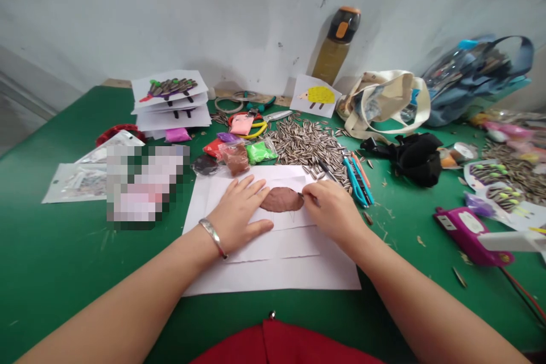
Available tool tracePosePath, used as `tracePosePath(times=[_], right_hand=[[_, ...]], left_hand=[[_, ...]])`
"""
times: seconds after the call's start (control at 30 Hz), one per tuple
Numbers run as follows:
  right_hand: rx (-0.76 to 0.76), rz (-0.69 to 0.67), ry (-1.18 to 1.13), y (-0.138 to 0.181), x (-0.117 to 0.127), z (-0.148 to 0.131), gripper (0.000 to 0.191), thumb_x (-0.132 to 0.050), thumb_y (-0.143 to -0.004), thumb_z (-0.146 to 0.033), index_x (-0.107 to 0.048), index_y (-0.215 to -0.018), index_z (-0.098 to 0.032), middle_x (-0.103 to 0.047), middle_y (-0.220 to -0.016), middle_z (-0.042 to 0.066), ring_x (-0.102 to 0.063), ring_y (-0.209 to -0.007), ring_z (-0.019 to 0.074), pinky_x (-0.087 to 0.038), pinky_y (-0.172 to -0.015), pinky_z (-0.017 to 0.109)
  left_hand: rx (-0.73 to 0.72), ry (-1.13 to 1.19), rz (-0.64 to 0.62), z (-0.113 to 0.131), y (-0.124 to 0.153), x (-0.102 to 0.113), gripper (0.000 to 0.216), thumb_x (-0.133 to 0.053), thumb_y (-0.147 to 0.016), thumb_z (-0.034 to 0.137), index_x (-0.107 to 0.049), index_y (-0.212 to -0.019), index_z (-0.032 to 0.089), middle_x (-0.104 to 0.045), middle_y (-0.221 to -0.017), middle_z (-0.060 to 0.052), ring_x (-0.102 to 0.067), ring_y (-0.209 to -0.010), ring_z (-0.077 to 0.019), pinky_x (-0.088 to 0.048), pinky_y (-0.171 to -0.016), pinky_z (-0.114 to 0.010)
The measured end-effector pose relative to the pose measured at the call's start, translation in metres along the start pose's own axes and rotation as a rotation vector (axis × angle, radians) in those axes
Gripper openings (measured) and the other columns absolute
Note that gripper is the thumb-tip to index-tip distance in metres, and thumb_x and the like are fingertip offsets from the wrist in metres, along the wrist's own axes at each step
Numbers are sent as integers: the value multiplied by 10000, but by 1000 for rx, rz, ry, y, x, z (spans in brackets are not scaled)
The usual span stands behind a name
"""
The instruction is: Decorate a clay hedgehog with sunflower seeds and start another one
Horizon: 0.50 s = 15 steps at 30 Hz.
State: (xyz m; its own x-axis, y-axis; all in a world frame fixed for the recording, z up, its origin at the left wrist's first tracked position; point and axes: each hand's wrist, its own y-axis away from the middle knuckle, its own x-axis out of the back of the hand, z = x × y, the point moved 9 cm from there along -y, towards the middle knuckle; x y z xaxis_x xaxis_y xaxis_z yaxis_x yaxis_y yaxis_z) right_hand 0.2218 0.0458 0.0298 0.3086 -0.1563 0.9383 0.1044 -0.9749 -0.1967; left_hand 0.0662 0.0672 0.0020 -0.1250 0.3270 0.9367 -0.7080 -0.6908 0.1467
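Step looks like planting seeds in the flat brown oval clay patch [281, 199] on the white paper sheets [273, 273]. Left hand [239, 213] lies flat, ungripped, left of the clay. Right hand [335, 210] pinches a striped sunflower seed [307, 198] at its right edge. Next likely calls for pressing the seed in at a shallow angle.

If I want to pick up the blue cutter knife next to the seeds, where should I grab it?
Probably by the middle of its long handle, coming straight down from above. The blue cutter knife lies flat on the green table, with an orange tool close on its far side and the seed pile at its top end. The near end, toward the right hand, looks freest.
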Motion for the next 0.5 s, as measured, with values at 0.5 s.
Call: tracePosePath(times=[0.5], right_hand=[[-10, 45, -73, 3, 1, 1, 176, -519, -831, -108, -661, -768, -190, -633, -728, 35, -533, -730, 186, -358, -692, 288]], left_hand=[[-28, 18, 30, 1, 0, 3, 671, -587, -841, 475, -446, -1409, 145, -396, -1507, -159, -278, -1404, -389, -211, -1130, -607]])
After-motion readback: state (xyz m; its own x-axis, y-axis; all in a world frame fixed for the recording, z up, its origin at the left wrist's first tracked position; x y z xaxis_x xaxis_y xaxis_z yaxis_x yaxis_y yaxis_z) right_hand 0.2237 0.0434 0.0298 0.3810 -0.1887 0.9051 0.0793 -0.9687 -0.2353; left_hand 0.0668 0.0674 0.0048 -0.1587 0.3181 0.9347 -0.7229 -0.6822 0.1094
